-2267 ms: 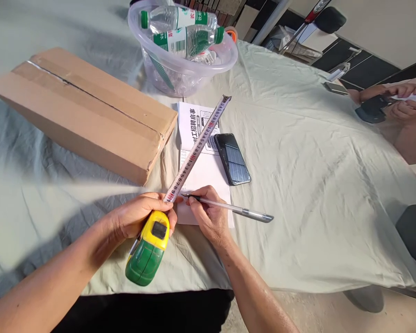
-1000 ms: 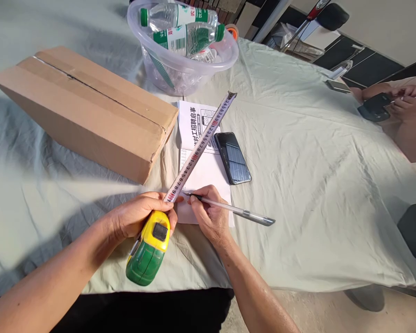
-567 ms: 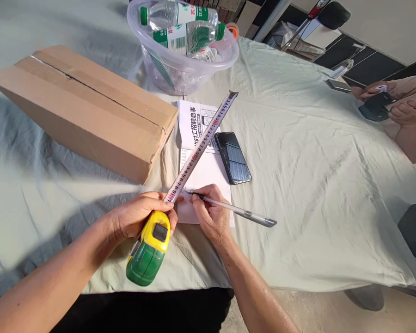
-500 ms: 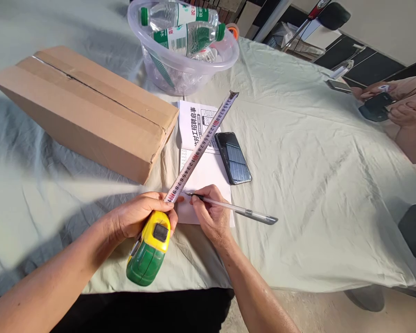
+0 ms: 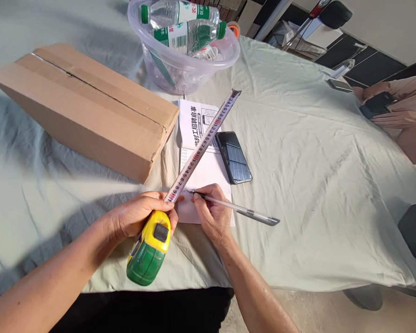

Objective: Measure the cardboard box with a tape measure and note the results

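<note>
My left hand [image 5: 138,215] is closed on a green and yellow tape measure [image 5: 149,249], thumb pressing on its blade near the case. The numbered blade [image 5: 201,148] sticks out up and to the right, passing over a white paper [image 5: 211,171] with printed text at its far end. Between the thumb and fingers of my right hand [image 5: 213,210] is a clear pen [image 5: 242,210], its tip at small handwriting near the paper's left edge. A dark smartphone [image 5: 234,157] lies on the paper's right edge. Left of the paper stands a closed cardboard box [image 5: 86,115].
Beyond the paper stands a clear plastic basin [image 5: 183,71] holding several bottles with green caps. A pale green cloth [image 5: 315,185] covers the table. At the far right, another person's hands [image 5: 398,115] are by a dark object [image 5: 377,105]; a second phone [image 5: 339,85] lies nearby.
The pen in my right hand has shifted slightly right, and more small marks show by its tip. The tape's free end has swung slightly up and right. The other person's hands have moved.
</note>
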`<state>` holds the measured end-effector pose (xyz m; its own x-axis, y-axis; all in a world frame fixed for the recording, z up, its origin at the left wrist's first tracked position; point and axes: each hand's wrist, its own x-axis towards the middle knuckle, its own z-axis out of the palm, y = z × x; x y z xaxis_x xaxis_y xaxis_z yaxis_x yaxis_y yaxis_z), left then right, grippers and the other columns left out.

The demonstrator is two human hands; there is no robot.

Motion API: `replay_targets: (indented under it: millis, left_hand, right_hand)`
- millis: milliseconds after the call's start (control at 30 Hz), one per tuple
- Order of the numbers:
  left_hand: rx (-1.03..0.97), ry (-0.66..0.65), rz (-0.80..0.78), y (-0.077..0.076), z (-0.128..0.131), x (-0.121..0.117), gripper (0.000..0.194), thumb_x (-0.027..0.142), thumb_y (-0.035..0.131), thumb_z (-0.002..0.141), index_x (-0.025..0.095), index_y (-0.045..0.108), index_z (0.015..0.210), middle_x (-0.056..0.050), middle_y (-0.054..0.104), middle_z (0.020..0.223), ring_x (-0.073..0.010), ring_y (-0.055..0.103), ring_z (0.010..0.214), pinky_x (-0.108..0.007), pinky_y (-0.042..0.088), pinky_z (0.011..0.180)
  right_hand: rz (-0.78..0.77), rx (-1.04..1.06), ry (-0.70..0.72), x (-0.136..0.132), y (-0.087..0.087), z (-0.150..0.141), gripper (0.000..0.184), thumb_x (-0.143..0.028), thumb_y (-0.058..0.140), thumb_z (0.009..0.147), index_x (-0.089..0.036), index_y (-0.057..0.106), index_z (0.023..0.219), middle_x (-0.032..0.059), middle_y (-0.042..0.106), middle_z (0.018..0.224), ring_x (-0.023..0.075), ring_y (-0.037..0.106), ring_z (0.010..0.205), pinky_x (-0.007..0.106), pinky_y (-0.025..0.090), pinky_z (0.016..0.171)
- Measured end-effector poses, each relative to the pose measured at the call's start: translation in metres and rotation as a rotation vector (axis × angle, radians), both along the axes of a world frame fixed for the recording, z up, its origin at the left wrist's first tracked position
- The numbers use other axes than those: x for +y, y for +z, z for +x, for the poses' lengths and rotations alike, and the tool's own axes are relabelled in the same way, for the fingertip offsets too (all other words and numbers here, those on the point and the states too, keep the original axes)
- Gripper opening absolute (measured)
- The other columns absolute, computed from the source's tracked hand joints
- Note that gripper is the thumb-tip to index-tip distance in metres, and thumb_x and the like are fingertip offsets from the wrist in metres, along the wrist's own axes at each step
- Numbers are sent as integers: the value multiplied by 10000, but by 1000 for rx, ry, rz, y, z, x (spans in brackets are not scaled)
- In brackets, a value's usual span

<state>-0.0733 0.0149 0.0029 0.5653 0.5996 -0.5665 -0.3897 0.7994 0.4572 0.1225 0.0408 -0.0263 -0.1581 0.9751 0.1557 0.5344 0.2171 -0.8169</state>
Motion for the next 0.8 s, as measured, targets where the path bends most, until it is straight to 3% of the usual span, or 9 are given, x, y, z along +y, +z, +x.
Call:
replay_targets:
  millis: [300,567,800]
  left_hand:
    - [-8,4,29,0,0,0,62,210,554,838,168,584,872,-63,641,638,-174,565,530,-271,435,518]
    - [20,18,36,2,2,-1,209,195,537,823,123,596,1011,-47,649,614,-168,567,517,-253,432,507]
    - [22,12,79,-3,1,-3,76,209,561,819,176,533,881,-58,652,632,-169,586,536,-244,450,496]
  right_hand:
    - [16,-21,14,0,-1,1,47,-206,528,837,-212,534,790,-44,546,607,123,518,549,239,380,512]
    - [16,63,38,-1,-2,3,48,-200,536,839,-211,548,794,-36,563,653,125,526,566,249,391,525]
    - [92,227,-137,7,-2,10,85,-287,550,894,-211,573,864,-1,620,751,169,598,727,314,461,684]
